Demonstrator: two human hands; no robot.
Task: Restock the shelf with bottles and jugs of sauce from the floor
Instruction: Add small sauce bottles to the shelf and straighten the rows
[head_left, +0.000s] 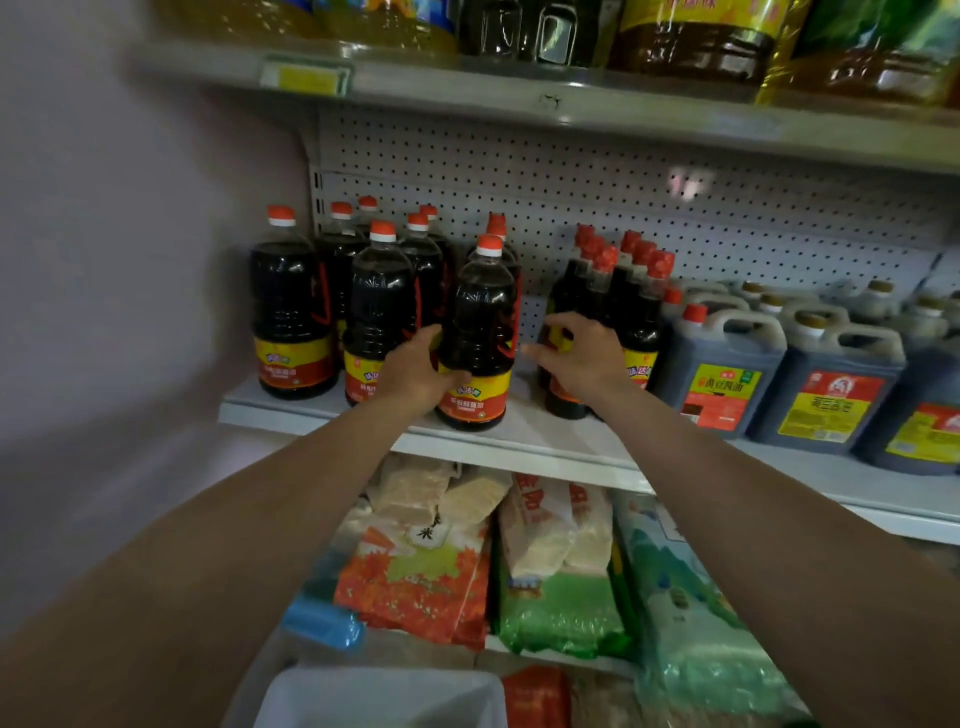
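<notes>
- Head view: the left hand (415, 371) has its grip closed around the lower body of a dark sauce bottle (480, 332) with an orange cap, fingers curled round its left side just above the red and yellow label.
- That bottle stands upright at the front edge of the middle shelf (519, 441), just right of a cluster of matching dark bottles (337, 296) that fill the shelf's left end.
- The right hand (582, 358) hovers just to the right of the held bottle, grip wide, fingers spread and loosely bent, holding nothing.
- Right behind this hand stands a group of slimmer red-capped bottles (623, 291); whether the fingers touch them cannot be told.
- Further right along the same shelf sit dark handled jugs (727, 364) with yellow and red labels, close together.
- The upper shelf (571, 104) carries large oil containers (691, 41), partly cut off by the frame.
- Below the middle shelf lie stacked bags (421, 571), printed in orange, green and white.
- A white bin (379, 696) shows at the bottom edge.
</notes>
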